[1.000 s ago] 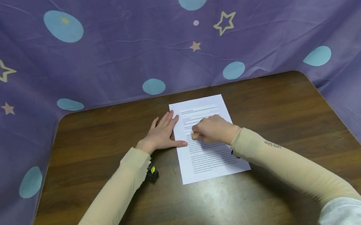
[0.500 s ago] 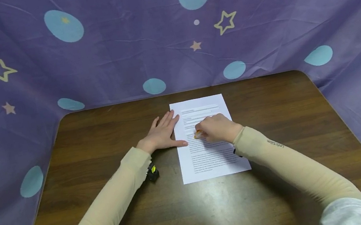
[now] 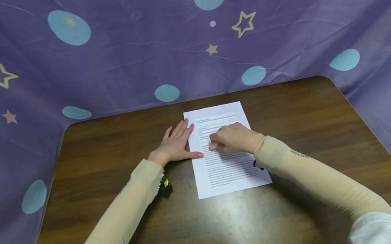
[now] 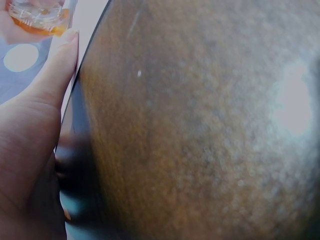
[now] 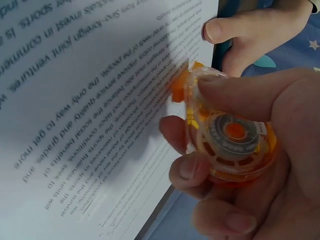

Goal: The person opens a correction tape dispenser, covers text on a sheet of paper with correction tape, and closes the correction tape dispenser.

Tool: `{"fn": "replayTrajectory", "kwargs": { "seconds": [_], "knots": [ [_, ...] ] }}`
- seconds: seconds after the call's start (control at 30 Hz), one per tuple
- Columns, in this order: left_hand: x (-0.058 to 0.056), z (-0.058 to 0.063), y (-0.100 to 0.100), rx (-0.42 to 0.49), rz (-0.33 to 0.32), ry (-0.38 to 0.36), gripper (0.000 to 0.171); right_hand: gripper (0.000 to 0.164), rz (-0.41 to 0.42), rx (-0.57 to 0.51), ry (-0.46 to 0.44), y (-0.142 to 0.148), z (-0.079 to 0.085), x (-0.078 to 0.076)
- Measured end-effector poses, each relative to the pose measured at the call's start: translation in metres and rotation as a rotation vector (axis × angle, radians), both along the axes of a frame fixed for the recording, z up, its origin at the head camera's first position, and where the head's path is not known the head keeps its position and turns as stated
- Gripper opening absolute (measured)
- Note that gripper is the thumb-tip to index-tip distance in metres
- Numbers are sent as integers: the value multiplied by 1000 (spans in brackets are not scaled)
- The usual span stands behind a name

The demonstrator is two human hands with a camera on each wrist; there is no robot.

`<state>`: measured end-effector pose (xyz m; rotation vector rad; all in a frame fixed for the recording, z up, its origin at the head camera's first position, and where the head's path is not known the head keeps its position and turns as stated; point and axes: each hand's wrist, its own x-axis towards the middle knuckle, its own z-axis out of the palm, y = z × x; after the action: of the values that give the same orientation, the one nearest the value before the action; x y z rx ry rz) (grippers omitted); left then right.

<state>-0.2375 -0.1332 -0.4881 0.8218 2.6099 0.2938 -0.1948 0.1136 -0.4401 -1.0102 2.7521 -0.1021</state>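
Note:
A printed sheet of paper [image 3: 232, 171] lies flat on the wooden table, its upper lines crossed by pale white strips. My left hand [image 3: 173, 147] rests with spread fingers on the sheet's left edge, thumb on the paper. Over the middle of the page, my right hand [image 3: 238, 137] grips a correction tape [image 5: 232, 132], with the thumb on one face and curled fingers behind. Its clear case shows an orange hub and orange parts. In the right wrist view the orange tip end is at the printed lines; whether it touches cannot be seen. The left wrist view catches the left thumb [image 4: 52, 70].
The brown wooden table [image 3: 106, 140] extends around the sheet on all sides. A purple curtain [image 3: 114, 66] with stars and ovals hangs behind the table and at both sides. A black wrist device [image 3: 165, 186] sits under the left wrist.
My right hand with the correction tape shifted slightly right across the page, then a little back left. The left hand and the sheet have stayed in place.

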Motion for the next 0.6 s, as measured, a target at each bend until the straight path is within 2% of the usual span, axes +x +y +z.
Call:
{"fn": "replayTrajectory", "kwargs": {
  "seconds": [0.17, 0.43, 0.6],
  "knots": [
    [-1, -5, -1, -19, 2, 8, 123, 5, 1, -20, -3, -1, -2, -1],
    [1, 0, -2, 10, -8, 9, 121, 4, 19, -22, 25, -4, 0, 0],
    [3, 3, -1, 9, -7, 15, 119, 5, 11, 20, 52, -9, 2, 2]
  ]
}}
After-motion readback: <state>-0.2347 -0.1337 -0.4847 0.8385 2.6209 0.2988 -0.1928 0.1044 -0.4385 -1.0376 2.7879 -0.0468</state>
